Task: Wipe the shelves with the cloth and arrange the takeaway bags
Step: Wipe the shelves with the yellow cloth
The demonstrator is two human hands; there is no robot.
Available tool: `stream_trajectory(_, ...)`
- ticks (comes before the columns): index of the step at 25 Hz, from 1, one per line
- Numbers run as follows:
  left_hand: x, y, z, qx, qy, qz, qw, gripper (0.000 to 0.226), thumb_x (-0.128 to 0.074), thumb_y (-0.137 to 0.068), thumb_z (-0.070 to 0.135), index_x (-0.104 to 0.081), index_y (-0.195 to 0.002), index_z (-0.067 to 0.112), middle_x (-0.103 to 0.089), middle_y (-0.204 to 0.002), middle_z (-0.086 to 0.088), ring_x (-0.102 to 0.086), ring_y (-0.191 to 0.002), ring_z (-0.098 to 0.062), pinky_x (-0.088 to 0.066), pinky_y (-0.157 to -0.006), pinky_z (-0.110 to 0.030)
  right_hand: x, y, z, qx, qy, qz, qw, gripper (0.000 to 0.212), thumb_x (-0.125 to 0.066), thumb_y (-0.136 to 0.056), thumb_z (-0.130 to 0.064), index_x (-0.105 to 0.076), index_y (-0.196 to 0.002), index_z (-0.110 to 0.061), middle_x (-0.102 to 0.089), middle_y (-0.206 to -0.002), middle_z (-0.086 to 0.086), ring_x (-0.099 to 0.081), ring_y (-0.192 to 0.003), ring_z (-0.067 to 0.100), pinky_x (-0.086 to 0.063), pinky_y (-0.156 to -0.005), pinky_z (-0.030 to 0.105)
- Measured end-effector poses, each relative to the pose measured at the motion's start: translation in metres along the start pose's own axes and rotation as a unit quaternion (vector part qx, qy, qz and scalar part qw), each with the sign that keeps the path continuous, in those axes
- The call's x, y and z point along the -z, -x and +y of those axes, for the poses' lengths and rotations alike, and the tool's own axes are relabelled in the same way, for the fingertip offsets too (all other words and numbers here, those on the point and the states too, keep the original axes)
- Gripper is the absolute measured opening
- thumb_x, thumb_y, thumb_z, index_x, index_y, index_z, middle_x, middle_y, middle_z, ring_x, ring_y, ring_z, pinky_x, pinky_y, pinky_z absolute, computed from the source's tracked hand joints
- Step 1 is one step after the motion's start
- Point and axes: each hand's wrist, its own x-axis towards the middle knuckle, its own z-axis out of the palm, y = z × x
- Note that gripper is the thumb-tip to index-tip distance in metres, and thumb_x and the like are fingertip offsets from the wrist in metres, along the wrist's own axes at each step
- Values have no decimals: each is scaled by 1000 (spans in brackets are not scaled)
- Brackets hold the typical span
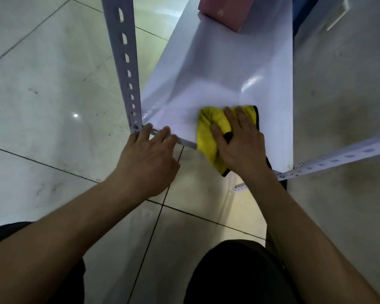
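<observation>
A white metal shelf point(224, 69) runs away from me, low over the tiled floor. A yellow cloth with a black edge point(208, 130) lies at its near end and hangs partly over the front edge. My right hand point(241, 143) presses flat on the cloth, fingers spread over it. My left hand point(149, 154) rests on the shelf's near left corner, fingertips on the front edge beside the upright post. A pink takeaway bag point(226, 9) stands at the far end of the shelf, cut off by the top of the frame.
A perforated white upright post point(125, 62) rises at the shelf's left corner. A perforated rail point(338, 159) slants out to the right. Glossy floor tiles point(42, 95) lie to the left; a grey wall or panel point(342, 95) stands on the right. My dark-clothed knees are below.
</observation>
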Motion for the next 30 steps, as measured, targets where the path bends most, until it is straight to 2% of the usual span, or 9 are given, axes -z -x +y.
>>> stream_trajectory(3, -1, -13, 15, -84, 37, 105, 990, 56, -47, -94, 28, -40, -148, 16, -36, -159, -8, -31, -145, -38, -31, -111, -48, 14, -53, 3, -22, -12, -70, 997, 71, -41, -100, -62, -24, -160, -28, -18, -169, 2, -18, -154, 21, -22, -120, 43)
stream_trajectory(6, -10, -31, 31, -161, 44, 88, 982, 60, -39, -100, 32, -25, -157, 18, -20, -166, -6, -18, -151, -37, -22, -117, -49, 26, -58, 14, -10, -76, -101, 992, 76, -57, -92, -62, -31, -156, -30, -33, -163, -1, -32, -148, 21, -30, -118, 45)
stream_trajectory(9, -27, -42, 32, -134, 20, 47, 990, 62, -29, -103, 44, -13, -159, 22, -5, -169, -1, -9, -153, -34, -15, -121, -46, 29, -36, 19, 30, -92, 77, 992, 41, -64, -94, -46, -66, -128, -23, -71, -120, 2, -63, -112, 25, -41, -106, 47)
stream_trajectory(13, -32, -49, 29, -138, 63, 40, 988, 61, -33, -102, 47, -23, -158, 23, -13, -168, 1, -14, -152, -35, -17, -121, -45, 41, -22, 4, 55, 40, 252, 965, 28, -60, -96, -42, -70, -115, -25, -70, -98, 1, -62, -94, 24, -35, -95, 39)
stream_trajectory(16, -22, -53, 25, -120, 98, 67, 986, 46, -41, -98, 31, -49, -142, 19, -43, -155, -1, -35, -143, -33, -29, -114, -45, 36, 6, -10, 64, 26, 105, 992, 43, -53, -90, -65, -70, -113, -33, -69, -104, -3, -59, -104, 23, -39, -91, 40)
stream_trajectory(18, -13, -54, 21, -64, 108, 119, 985, 33, -42, -94, 26, -63, -118, 16, -62, -129, -5, -52, -120, -31, -39, -99, -44, 42, 13, -4, -9, -135, 17, 991, 44, -42, -90, -68, -71, -101, -36, -71, -94, -10, -62, -98, 17, -46, -82, 36)
stream_trajectory(20, -8, -54, 18, -4, 118, 152, 981, 29, -40, -95, 26, -64, -105, 12, -62, -112, -9, -53, -103, -32, -40, -89, -45, 47, 1, 18, -107, -207, 90, 968, 40, -38, -95, -55, -68, -93, -29, -66, -81, -5, -64, -88, 21, -44, -69, 30)
stream_trajectory(24, -1, -75, 35, 34, 56, 63, 996, 58, -9, -97, 37, -59, -115, 13, -55, -123, -9, -46, -120, -31, -38, -94, -41, 36, -17, 42, -243, -124, 51, 961, 55, -43, -96, -63, -60, -126, -20, -61, -120, 12, -56, -116, 35, -42, -104, 48)
stream_trajectory(30, 9, -104, 63, 104, 280, 12, 954, 33, -53, -93, 32, -62, -106, 4, -61, -111, -14, -55, -110, -35, -40, -88, -35, 29, -1, 20, -214, -218, 21, 952, 33, -57, -94, -35, -58, -109, -5, -55, -99, 11, -58, -103, 36, -47, -94, 50)
